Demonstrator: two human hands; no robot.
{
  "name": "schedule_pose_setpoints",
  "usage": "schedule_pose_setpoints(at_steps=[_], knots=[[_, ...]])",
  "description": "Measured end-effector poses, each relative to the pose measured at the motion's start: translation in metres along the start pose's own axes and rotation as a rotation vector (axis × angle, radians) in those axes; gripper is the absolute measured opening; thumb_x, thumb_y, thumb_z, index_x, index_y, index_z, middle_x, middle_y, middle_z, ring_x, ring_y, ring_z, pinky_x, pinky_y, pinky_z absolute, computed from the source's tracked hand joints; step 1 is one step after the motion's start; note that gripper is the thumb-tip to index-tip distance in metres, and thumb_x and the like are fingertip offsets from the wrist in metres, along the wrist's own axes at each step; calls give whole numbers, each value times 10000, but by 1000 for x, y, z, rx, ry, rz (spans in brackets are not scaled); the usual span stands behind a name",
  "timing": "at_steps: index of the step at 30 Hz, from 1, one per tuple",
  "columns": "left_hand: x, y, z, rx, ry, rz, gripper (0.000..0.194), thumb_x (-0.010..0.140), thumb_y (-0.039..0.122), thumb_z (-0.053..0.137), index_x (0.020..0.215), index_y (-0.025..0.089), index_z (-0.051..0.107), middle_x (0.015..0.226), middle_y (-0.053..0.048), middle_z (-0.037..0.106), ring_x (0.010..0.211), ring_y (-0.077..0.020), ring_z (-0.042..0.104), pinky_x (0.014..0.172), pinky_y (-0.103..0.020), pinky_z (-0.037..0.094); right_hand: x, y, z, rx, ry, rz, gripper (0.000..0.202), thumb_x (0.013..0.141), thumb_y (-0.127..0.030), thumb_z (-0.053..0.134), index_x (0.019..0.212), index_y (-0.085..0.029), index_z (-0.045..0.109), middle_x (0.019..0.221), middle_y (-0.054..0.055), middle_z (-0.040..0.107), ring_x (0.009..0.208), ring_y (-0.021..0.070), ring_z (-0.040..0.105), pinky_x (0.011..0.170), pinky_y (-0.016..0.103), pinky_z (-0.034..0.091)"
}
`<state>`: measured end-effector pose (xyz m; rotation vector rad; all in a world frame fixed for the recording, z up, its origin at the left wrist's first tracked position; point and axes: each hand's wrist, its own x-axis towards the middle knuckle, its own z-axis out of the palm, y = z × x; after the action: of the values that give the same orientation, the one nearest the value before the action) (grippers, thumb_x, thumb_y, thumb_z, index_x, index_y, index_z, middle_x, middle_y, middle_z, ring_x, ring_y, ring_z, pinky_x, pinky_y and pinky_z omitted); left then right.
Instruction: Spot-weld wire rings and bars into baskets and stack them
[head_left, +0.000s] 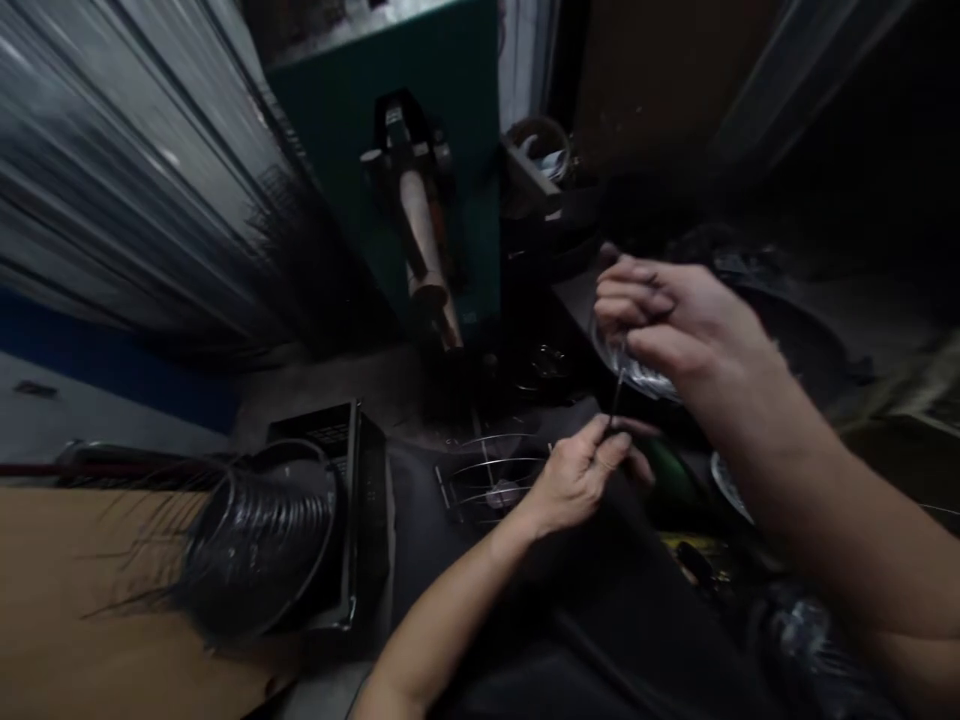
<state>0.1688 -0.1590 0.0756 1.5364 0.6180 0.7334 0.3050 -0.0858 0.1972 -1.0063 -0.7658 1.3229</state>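
- We see our left hand (581, 475) pinching the lower end of a thin rod (619, 388), fingertips closed on it.
- Our right hand (660, 315) is curled in a fist at the rod's upper end, farther off and to the right — the rod stands steeply between the two.
- Just left of our left hand we see curved wires (487, 463).
- Well to the left, a bucket (330, 470) holds ringed wire (274, 515), beside a black crate (371, 520).
- Far from us — a green panel (330, 105) with hammers (420, 215) before it.
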Motion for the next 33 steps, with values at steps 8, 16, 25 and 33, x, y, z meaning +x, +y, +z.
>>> schedule_pose_setpoints(at_steps=[8, 16, 25, 33], knots=[[-31, -11, -47, -103, 342, -194, 445, 927, 506, 364, 958, 128, 597, 519, 44, 452, 445, -73, 388, 508, -214, 377, -22, 98, 26, -338, -236, 57, 176, 873, -354, 578, 817, -193, 624, 823, 25, 611, 747, 149, 586, 619, 258, 483], [-108, -42, -100, 627, 363, -86, 897, 647, 440, 760, 1391, 209, 314, 1398, -152, 411, 1303, -328, 376, 1084, -489, 297, -1, 162, 22, -443, -195, 196, 254, 880, -400, 585, 813, -157, 558, 599, -14, 523, 426, 56, 399, 368, 159, 300], [-68, -90, -115, 679, 661, 296, 777, 674, 184, 639, 1319, 228, 209, 1141, -91, 485, 983, -199, 574, 903, -408, 477, 37, 160, 55, -337, -135, 277, 91, 919, -158, 508, 828, -153, 507, 514, -54, 451, 366, 41, 371, 317, 134, 245], [-25, -66, -156, 659, 602, 413, 828, 655, 159, 647, 1343, 221, 190, 1070, -63, 516, 972, -195, 574, 936, -429, 453, 75, 141, 68, -298, -97, 171, 103, 914, -158, 471, 812, -157, 486, 527, -59, 459, 360, 39, 361, 321, 138, 232]])
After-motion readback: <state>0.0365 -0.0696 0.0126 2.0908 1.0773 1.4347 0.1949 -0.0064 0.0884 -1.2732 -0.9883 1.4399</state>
